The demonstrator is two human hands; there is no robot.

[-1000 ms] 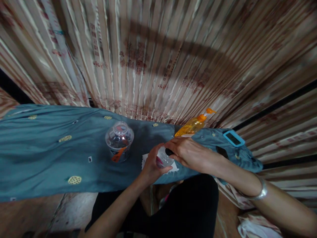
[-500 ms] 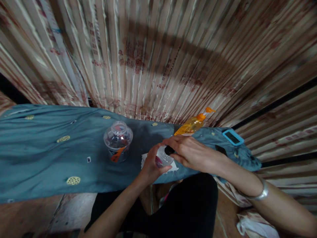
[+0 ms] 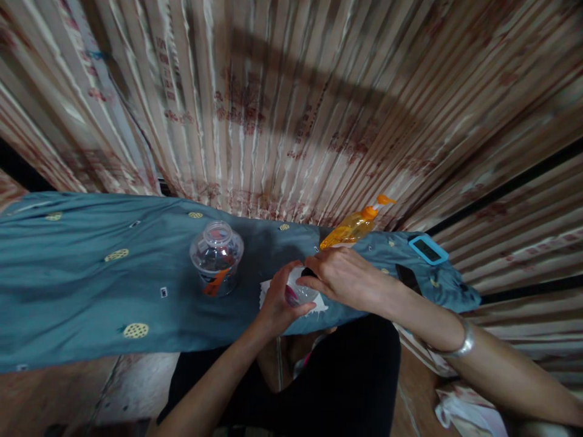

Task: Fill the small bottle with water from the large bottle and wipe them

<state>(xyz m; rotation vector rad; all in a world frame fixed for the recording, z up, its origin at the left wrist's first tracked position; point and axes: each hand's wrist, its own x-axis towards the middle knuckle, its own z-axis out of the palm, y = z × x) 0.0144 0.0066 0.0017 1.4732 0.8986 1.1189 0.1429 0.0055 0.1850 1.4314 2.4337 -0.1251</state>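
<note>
Your left hand [image 3: 277, 303] and right hand [image 3: 339, 278] are wrapping their fingers around a small clear plastic cup [image 3: 300, 292]; a domed clear plastic container [image 3: 217, 257] is standing left of it, an orange pump bottle [image 3: 353, 227] lying behind it.

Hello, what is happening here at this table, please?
A person sits at a table covered with a blue cloth. The left hand grips a small clear bottle standing on a white paper, while the right hand holds its dark cap from above. A larger clear bottle stands to the left, apart from the hands. An orange pump bottle and a blue-framed device sit behind and to the right.
</note>
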